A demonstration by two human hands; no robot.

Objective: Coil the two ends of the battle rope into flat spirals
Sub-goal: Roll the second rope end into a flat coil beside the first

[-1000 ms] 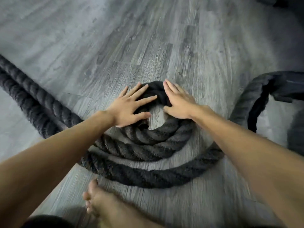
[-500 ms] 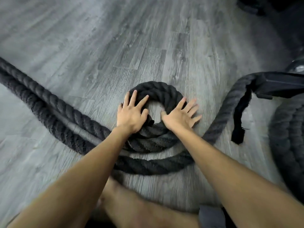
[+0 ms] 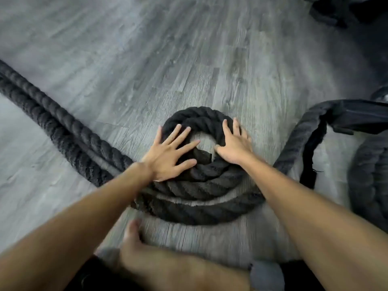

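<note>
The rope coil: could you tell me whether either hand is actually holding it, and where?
Neither holds it; the left hand and right hand press flat on the rope coil.

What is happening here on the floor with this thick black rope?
A person kneels on a grey wood floor and winds a battle rope into a flat spiral. The left hand and right hand press flat, fingers spread, on the inner turns. The spiral has only a few turns; long rope runs off to the left.

Floor (image 3: 147,59) ahead free (rope runs (image 3: 52,127) block L, strap (image 3: 310,156) R).
</note>
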